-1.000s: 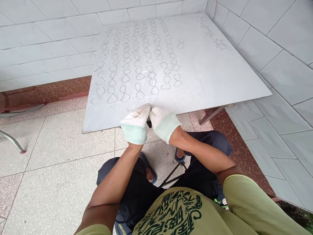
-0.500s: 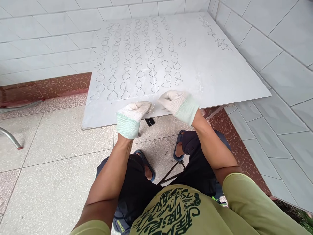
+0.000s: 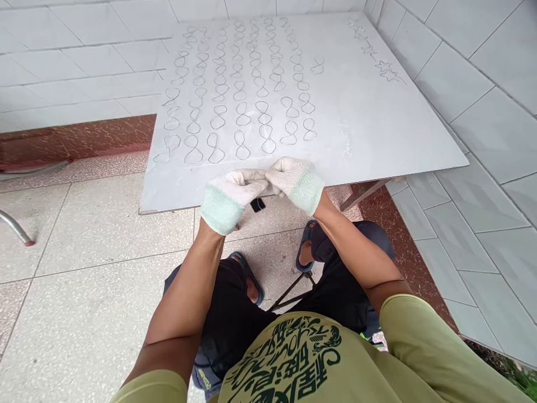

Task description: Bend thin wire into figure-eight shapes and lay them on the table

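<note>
At the board's (image 3: 386, 131) near edge, left hand (image 3: 235, 194) and right hand (image 3: 295, 182) pinch closed, probably for precision; contents hidden.

right hand (image 3: 296, 182) moved back to left hand (image 3: 229, 193), touching after being apart

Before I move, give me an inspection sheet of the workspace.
Surface: pale board, standing beside tiled walls.
Job's things: figure-eight wires laid in rows; star-shaped wires toward the far right corner.
Clutter: pale bits right of the rows, kind unclear; small black object below the near edge, also unclear.
Grips: left grip gloved, pinching a thin wire strand, mostly hidden; right grip gloved, fingertips meeting the left's, hold hidden.
Cables: nothing seen.
Surroundings: speckled floor; curved metal leg at the left.
</note>
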Demonstrator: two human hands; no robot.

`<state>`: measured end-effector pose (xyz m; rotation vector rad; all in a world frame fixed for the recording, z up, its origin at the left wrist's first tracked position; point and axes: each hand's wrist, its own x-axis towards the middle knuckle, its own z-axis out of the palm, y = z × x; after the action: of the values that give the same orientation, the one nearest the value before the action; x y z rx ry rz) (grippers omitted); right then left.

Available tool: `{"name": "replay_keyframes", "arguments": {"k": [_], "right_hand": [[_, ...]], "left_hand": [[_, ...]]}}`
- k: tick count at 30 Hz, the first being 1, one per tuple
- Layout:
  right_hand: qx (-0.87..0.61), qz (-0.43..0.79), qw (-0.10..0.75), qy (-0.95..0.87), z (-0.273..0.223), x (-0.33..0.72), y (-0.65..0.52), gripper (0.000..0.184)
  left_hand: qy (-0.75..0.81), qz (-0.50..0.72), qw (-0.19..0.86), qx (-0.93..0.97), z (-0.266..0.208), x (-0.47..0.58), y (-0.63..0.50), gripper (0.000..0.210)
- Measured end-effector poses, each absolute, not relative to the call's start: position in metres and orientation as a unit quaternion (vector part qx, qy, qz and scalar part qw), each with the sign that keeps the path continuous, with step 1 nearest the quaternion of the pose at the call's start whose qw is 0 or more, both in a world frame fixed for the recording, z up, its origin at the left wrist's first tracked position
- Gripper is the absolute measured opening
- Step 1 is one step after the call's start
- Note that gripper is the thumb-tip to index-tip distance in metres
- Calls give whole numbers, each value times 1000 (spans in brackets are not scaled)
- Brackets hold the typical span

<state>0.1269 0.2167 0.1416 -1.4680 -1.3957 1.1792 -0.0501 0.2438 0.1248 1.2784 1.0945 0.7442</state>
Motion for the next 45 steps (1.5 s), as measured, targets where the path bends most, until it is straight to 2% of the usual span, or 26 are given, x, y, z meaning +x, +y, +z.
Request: {"name": "replay_keyframes", "arguments": {"k": [6, 9, 14, 20, 25, 30, 36, 40, 45], "right_hand": [[-579, 457, 394, -548, 141, 118, 210, 30], [-565, 475, 397, -545, 144, 121, 209, 30], [-522, 499, 363, -589, 134, 137, 219, 28], [-545, 411, 306, -664, 128, 146, 223, 30], [-552, 416, 407, -598, 134, 144, 220, 34], [-532, 507, 470, -489, 140, 136, 218, 34], [-541, 537, 483, -432, 142, 130, 217, 38], [-496, 546, 512, -440, 127, 132, 223, 33], [-522, 549, 474, -449, 127, 134, 224, 39]], "left_hand": [[480, 339, 574, 570, 131, -50, 241, 10], [464, 324, 593, 573, 128, -53, 242, 11], [461, 335, 583, 580, 119, -57, 248, 8], [477, 315, 583, 577, 122, -57, 246, 11], [469, 380, 599, 526, 115, -57, 242, 36], [399, 403, 649, 507, 101, -56, 245, 59], [326, 348, 725, 497, 102, -52, 245, 59], [326, 334, 746, 475, 100, -52, 248, 51], [295, 362, 777, 422, 86, -52, 258, 54]]}}
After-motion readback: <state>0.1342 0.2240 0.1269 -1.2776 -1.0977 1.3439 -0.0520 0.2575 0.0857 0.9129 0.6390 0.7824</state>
